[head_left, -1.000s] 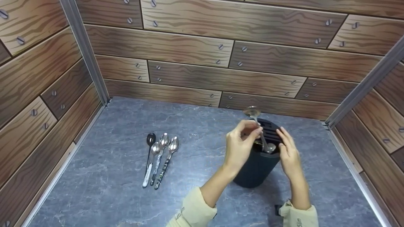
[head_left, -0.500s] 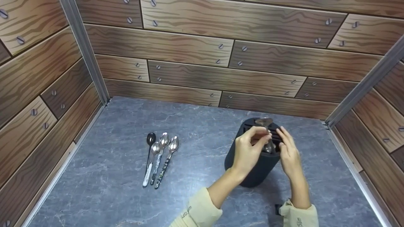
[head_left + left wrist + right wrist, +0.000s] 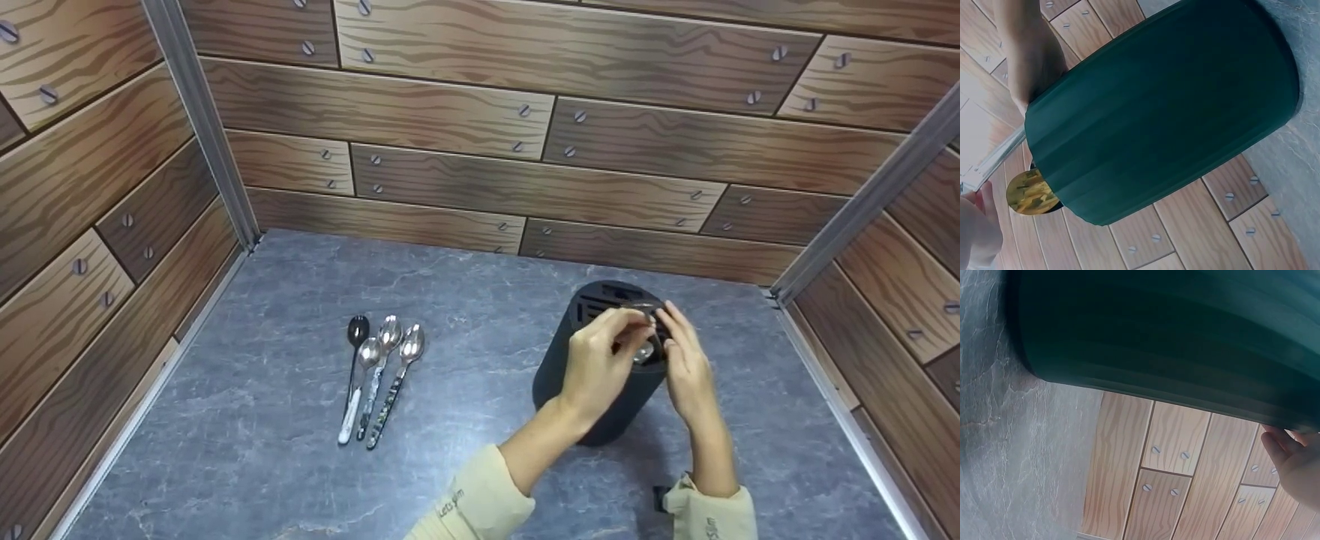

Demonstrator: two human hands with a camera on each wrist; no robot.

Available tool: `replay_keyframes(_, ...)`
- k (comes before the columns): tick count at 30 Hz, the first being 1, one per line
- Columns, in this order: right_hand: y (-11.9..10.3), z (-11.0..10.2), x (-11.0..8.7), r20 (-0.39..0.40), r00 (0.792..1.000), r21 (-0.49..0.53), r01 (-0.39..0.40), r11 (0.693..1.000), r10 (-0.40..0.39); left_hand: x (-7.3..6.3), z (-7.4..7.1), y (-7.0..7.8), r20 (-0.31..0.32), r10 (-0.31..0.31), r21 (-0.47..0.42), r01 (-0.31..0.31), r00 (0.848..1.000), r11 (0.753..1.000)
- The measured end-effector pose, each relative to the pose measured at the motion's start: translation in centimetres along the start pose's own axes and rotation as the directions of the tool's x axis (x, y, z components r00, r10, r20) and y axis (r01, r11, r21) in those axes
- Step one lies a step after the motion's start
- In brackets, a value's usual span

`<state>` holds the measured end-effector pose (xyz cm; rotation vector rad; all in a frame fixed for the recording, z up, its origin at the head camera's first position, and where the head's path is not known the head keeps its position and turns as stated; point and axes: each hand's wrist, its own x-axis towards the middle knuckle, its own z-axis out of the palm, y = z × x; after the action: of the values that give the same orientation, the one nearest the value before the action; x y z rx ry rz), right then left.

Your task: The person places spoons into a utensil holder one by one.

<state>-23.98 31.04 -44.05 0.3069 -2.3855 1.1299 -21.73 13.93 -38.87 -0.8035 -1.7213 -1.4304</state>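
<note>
A dark green utensil holder [image 3: 559, 375] with a slotted black top stands upright at the right of the table. My left hand [image 3: 604, 364] is over its near opening, thumb and fingers pinching a silver spoon [image 3: 999, 153] by the stem. This spoon's handle points down into the opening, its bowl mostly hidden behind the fingers in the head view. Against the holder's right side and rim my right hand [image 3: 688, 367] rests with fairly straight fingers. Another spoon bowl [image 3: 643, 351] shows in the opening, and in the left wrist view a gold-toned spoon bowl [image 3: 1030, 192] sticks out past the rim.
Left on the grey marbled table [image 3: 247, 480] lie several spoons side by side, among them a black spoon [image 3: 358, 331], a white-handled spoon [image 3: 350, 420] and a dark patterned spoon [image 3: 386, 405]. Wood-print walls [image 3: 450, 135] enclose the back and sides.
My left hand has moved right and slightly down, lowering the spoon deeper into the holder. The right hand stays at the holder's side, and the spoons on the table have not moved.
</note>
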Motion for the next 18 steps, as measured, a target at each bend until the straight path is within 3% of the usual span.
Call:
replay_keyframes(7, 0.0, 0.2, -0.2, 0.000, 1.000, -0.020, 0.023, 1.000, -0.023, -0.9, 0.8, -0.6, 0.127, 0.095, 0.166, -0.116, 0.987, 0.979)
replay_keyframes(14, 0.0, 0.0, -0.3, 0.013, 0.999, -0.013, -0.038, 0.999, 0.038, -0.9, 0.5, -0.7, 0.161, 0.119, 0.331, -0.168, 0.980, 0.928)
replay_keyframes(18, 0.0, 0.0, -0.2, 0.006, 1.000, -0.002, -0.018, 1.000, 0.018, -1.1, 0.8, -0.7, 0.201, 0.153, 0.378, -0.220, 0.968, 0.899)
